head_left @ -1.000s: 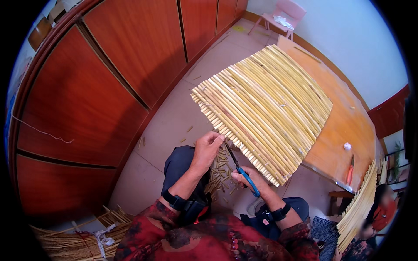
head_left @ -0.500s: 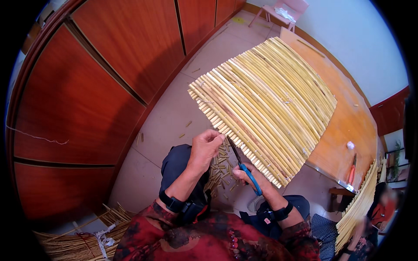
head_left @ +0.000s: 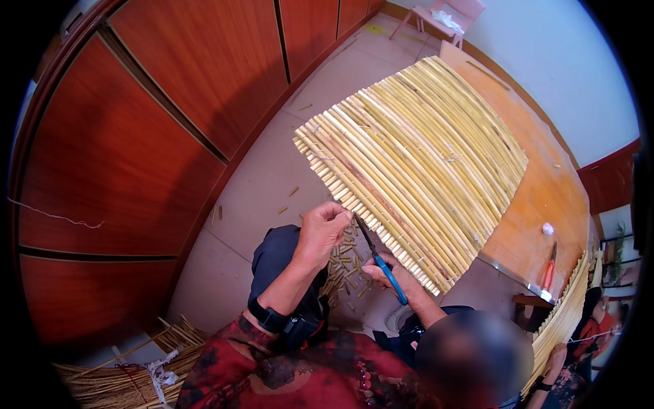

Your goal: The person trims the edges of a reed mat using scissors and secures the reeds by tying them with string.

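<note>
Blue-handled scissors grasped in the right grip; blade tips at the near edge of a yellow stalk mat.
Left grip pinched, thumb to forefinger, beside those tips; any held thread cannot be told; mat partly upon the orange-brown counter, its near side overhanging; cut stalk pieces scattered on the floor below.

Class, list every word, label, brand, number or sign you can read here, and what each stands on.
No text can be read.
Scissors in the right hand: no lettering can be made out.
Red-handled tool on the table: no legible marking.
Small pinkish patch below the right hand: too small to read.
</note>
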{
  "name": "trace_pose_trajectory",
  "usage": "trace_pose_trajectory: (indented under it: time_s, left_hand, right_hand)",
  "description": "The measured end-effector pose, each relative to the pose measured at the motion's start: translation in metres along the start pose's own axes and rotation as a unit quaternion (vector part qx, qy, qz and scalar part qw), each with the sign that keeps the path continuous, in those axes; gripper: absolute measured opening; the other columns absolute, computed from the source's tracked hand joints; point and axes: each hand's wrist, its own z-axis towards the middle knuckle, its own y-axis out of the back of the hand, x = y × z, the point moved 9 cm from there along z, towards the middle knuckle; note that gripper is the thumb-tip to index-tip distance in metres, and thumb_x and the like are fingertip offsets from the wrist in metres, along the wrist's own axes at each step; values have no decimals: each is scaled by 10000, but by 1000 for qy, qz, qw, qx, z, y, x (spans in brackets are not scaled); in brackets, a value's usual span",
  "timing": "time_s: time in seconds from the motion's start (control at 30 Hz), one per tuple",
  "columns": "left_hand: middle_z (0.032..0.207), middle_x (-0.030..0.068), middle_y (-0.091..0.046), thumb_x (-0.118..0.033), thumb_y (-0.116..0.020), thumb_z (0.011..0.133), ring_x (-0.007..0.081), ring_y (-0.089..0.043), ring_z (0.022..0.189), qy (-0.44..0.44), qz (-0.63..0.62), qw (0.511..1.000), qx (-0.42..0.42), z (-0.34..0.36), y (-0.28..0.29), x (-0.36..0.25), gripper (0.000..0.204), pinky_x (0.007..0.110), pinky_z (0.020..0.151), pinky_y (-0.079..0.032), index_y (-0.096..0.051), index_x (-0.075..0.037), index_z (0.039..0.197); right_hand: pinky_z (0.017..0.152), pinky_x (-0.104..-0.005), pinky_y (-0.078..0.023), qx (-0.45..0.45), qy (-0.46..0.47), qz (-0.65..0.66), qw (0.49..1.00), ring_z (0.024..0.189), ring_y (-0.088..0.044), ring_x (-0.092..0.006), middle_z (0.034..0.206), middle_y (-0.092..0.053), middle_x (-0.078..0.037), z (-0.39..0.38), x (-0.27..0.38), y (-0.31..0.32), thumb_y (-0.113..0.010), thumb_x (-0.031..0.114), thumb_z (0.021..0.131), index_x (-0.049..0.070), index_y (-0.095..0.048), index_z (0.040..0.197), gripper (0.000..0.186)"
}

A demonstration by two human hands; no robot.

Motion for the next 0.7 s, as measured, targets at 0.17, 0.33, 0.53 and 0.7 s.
trace_pose_trajectory:
  time_s: [0.17,0.33,0.53,0.7]
  left_hand:
    - [520,-38,-398,-55,-543,748,27,-332,417,-4,12,1000,0,-1,-3,-2,91,164,375,-270,-502,-36,669]
    - [530,-43,-398,-59,-547,747,22,-334,425,-21,59,998,-18,-1,1,-4,89,160,383,-273,-502,-37,673]
    - [561,-50,-406,-67,-550,750,14,-333,438,-38,80,996,-16,0,2,-4,85,154,392,-267,-504,-34,687]
    - [566,-50,-407,-69,-548,755,11,-342,452,-49,78,996,-8,-1,2,-5,80,156,397,-257,-503,-27,703]
  right_hand:
    - [430,-160,-285,0,-2,-38,999,489,-379,-32,566,-433,53,5,-15,4,-646,309,695,94,-541,806,264]
    - [435,-162,-278,4,-2,-19,1000,493,-368,-31,568,-422,57,8,-17,2,-650,270,701,84,-534,792,237]
    - [479,-179,-319,-19,85,-77,993,527,-389,-57,576,-425,24,11,-9,8,-650,242,704,36,-546,805,252]
    - [528,-181,-332,-14,58,-102,993,594,-394,-63,637,-443,20,9,0,5,-617,259,735,22,-537,832,269]
